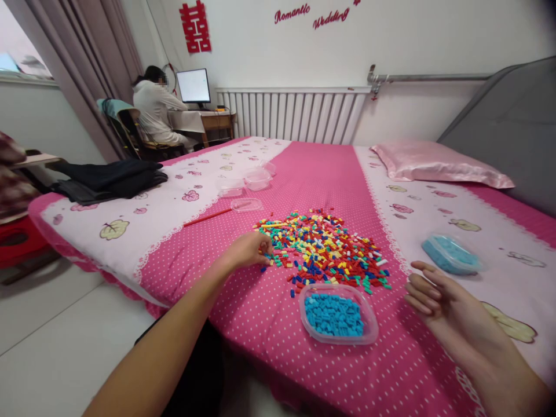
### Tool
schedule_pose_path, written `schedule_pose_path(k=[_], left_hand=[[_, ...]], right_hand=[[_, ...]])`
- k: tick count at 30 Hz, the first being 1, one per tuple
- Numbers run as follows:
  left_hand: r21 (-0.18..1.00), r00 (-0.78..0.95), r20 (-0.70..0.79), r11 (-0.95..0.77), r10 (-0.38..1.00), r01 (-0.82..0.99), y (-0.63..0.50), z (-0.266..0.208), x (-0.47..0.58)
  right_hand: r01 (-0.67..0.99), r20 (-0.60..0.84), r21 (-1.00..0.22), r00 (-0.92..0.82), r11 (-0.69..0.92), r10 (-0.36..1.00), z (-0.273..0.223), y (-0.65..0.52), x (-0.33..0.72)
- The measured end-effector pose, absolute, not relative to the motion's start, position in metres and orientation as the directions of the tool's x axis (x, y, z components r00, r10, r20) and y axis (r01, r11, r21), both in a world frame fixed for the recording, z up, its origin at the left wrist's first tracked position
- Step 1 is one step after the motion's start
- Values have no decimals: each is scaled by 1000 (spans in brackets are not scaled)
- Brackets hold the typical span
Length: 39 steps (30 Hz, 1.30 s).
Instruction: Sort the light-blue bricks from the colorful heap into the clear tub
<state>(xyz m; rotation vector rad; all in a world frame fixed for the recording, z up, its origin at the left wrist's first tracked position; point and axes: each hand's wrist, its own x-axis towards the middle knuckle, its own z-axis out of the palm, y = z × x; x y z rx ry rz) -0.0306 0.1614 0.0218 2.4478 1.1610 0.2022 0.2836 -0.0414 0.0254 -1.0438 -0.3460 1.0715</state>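
Loose multicoloured plastic bricks (325,249) lie heaped on the pink polka-dot bedsheet (321,168). Your left hand (251,249) is at the heap's left edge, fingers curled together; I cannot tell whether they pinch a brick. Nearer you sits a clear tub (370,319) of blue bricks (333,314). Your right hand (447,307), fingers loosely bent, hovers near another tub (473,263).

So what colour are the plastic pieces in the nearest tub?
The plastic pieces are bright blue, clearest in the head view.
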Motion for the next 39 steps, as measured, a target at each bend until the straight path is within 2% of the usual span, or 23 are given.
schedule_pose_path(k=[8,11,14,16,18,20,23,28,32,36,39], left_hand=[[632,624,35,-501,781,591,174,15,-28],[688,578,130,-493,806,532,171,19,-21],[732,525,258,-519,811,441,149,28,-2],[746,511,347,-561,787,358,123,34,17],[751,533,427,-615,731,242,93,40,38],[768,507,554,-641,660,-5,67,42,56],[733,528,601,-677,601,-63,42,40,71],[578,592,614,-808,522,113,37,29,76],[451,636,622,-873,456,185,38,22,78],[361,630,677,-918,380,166,30,23,82],[362,568,745,-927,350,96,35,31,79]], right_hand=[[-575,-232,-813,466,94,854,26,-42,282],[-615,-261,-780,485,114,834,31,-40,279],[-719,-367,-679,506,147,781,42,-40,270],[-786,-444,-604,472,135,761,52,-41,259],[-811,-455,-579,404,80,794,61,-43,245],[-818,-425,-575,333,33,842,67,-46,230],[-859,-430,-510,221,-34,875,71,-48,209],[-908,-406,-418,146,-41,902,59,-46,199],[-932,-410,-361,144,-15,901,45,-41,203],[-953,-406,-303,125,-4,905,40,-41,206],[-942,-391,-333,103,-36,915,40,-42,210]])
